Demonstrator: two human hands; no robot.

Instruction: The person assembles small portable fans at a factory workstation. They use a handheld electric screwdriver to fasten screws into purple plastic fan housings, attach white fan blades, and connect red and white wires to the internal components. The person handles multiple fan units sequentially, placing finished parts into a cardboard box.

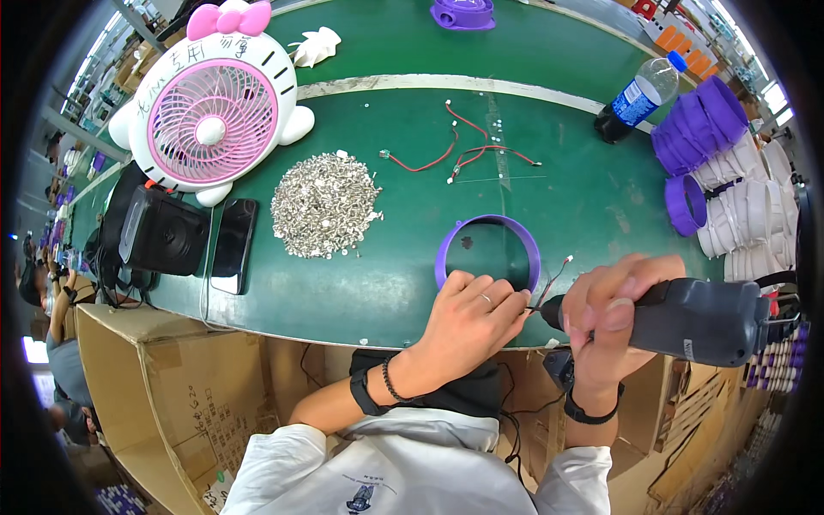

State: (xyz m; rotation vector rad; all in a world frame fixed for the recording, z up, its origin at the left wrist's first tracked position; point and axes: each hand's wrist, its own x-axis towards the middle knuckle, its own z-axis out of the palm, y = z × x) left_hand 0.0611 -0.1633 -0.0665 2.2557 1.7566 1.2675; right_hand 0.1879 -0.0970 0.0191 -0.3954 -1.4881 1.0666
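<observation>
At the front edge of the green table stands a purple plastic ring (pixel 444 255). My left hand (pixel 468 326) grips its near right side, fingers closed at the rim. My right hand (pixel 605 309) is wrapped around a dark grey electric screwdriver (pixel 708 322), held level and pointing left. Its tip meets the ring beside my left fingertips, which hide the exact contact. A short thin wire (pixel 555 277) with a small white connector sticks up there. Left of the ring lies a heap of small silvery screws (pixel 322 206). Several red and black wires (pixel 429 163) lie beyond the ring.
A white and pink fan (pixel 210 129) stands far left, with a black speaker (pixel 163 232) and a phone (pixel 233 249) nearer. At right are a drink bottle (pixel 639 99), stacked purple rings (pixel 699 129) and white rings (pixel 742 215). Cardboard boxes (pixel 180 386) stand below the table.
</observation>
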